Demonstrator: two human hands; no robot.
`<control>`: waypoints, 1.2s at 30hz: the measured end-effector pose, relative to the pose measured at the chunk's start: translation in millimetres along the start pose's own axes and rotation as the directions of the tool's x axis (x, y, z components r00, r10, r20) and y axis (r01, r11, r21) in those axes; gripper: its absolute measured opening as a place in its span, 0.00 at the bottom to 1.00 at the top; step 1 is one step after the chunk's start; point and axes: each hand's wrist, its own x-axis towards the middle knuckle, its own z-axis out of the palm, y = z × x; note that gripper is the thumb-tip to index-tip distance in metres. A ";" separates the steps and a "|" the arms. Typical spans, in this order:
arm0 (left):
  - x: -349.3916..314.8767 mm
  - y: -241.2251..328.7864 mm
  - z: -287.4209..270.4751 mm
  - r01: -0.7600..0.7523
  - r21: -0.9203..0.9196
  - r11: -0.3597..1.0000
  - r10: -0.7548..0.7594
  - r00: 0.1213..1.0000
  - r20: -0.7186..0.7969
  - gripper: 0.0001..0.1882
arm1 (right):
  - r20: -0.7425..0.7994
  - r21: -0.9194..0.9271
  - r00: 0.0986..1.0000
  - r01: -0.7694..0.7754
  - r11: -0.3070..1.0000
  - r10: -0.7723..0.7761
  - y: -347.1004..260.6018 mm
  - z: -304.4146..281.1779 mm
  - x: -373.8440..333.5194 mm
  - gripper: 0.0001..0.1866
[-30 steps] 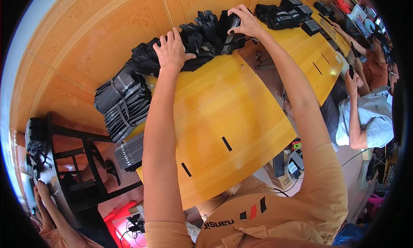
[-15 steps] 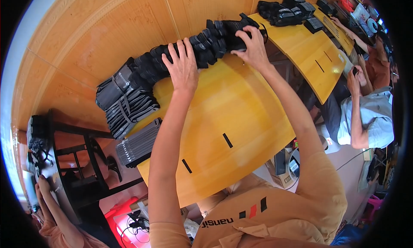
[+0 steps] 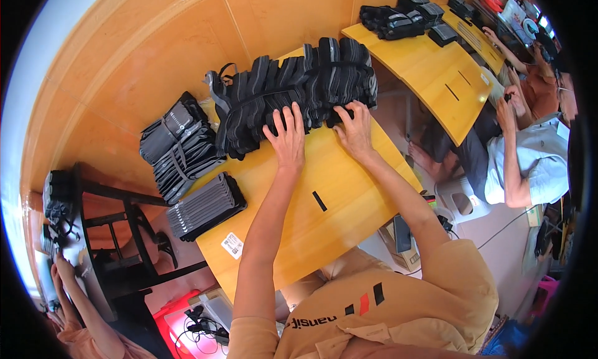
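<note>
A long row of black and grey sock-like fabric pieces (image 3: 293, 88), held by a dark strap, lies along the far side of the yellow table (image 3: 299, 215). My left hand (image 3: 288, 141) rests on the row's near edge, its fingers stretched out and apart. To the right, my right hand (image 3: 355, 131) touches the same edge near the row's right end. Its fingers are bent but apart, with the thumb spread away. Neither hand wraps round the row. Beyond the row's left end lie strapped stacks of flat dark pieces (image 3: 180, 150), and a smaller grey stack (image 3: 205, 206) sits nearer me.
A wooden panel wall (image 3: 187, 53) rises behind the table. At the right, a second yellow table (image 3: 430, 78) bears dark bundles (image 3: 395, 22), and a person in a light blue shirt (image 3: 529, 159) sits by it. A black stool-like frame (image 3: 118, 228) stands left.
Both hands have moved nearer me, from the top of the row to its near edge. The row sits nearer and broader, with its strap and a loop at its left end now showing.
</note>
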 end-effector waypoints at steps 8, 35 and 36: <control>5.7 3.4 -4.7 0.026 0.011 1.000 -0.026 0.999 0.032 0.29 | -0.022 0.141 1.000 -0.013 0.990 0.017 1.4 -23.3 5.6 0.21; 98.9 -14.0 13.2 0.125 -0.347 0.929 -0.057 0.978 0.198 0.11 | 0.575 -0.249 0.818 0.159 0.955 0.014 1.7 16.1 166.5 0.15; 99.9 -13.7 14.1 0.127 -0.347 0.929 -0.058 0.978 0.201 0.11 | 0.582 -0.251 0.813 0.170 0.953 0.008 3.0 15.6 167.4 0.15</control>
